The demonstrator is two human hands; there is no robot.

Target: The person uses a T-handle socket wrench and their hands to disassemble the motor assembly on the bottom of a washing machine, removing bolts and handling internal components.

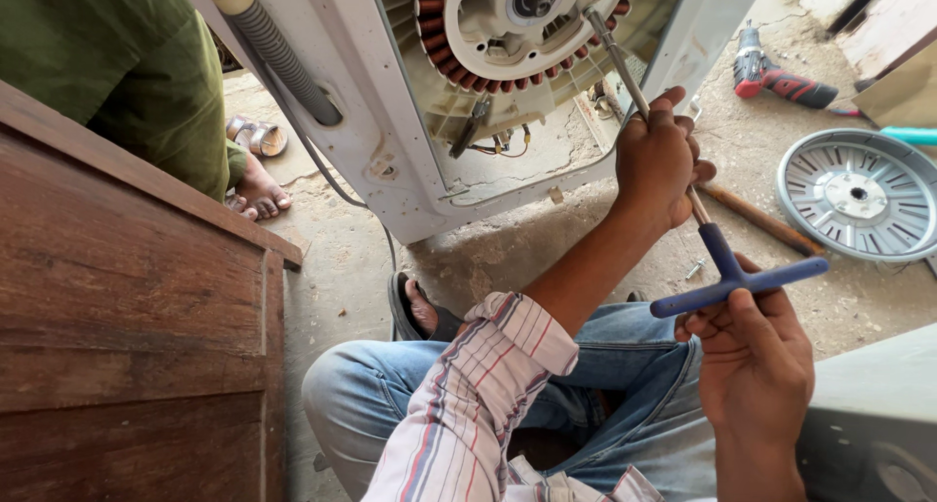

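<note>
Head view: looking down on 2 hands working a T-handle wrench aimed at the underside of a tipped washing machine. Left hand wrapped closed around the steel shaft about midway, thumb up, steadying it. Right hand under the blue crossbar, fingers curled loosely against the bar from below, more a light pinch than a full fist. Wrench tip up at the edge of the motor stator, the ring of copper-wound coils; whether seated on a bolt there, hard to tell, since the tip looks small and slightly blurred. Risks, as judged from here: long shaft held at a slant, so the socket could cam off the fastener and skid into the copper windings; loose hold on the crossbar could let it spin free; a freed bolt could drop into the open machine base among the wires. Open machine base acting as the only container: stator, a few loose wires and a dark plug inside. Grey corrugated hose running down the cabinet. On the concrete floor, a round finned rotor plate, a red cordless drill, a wooden-handled tool, a small screw. Another person's bare foot and green garment at left, beside a wooden cabinet.
</note>
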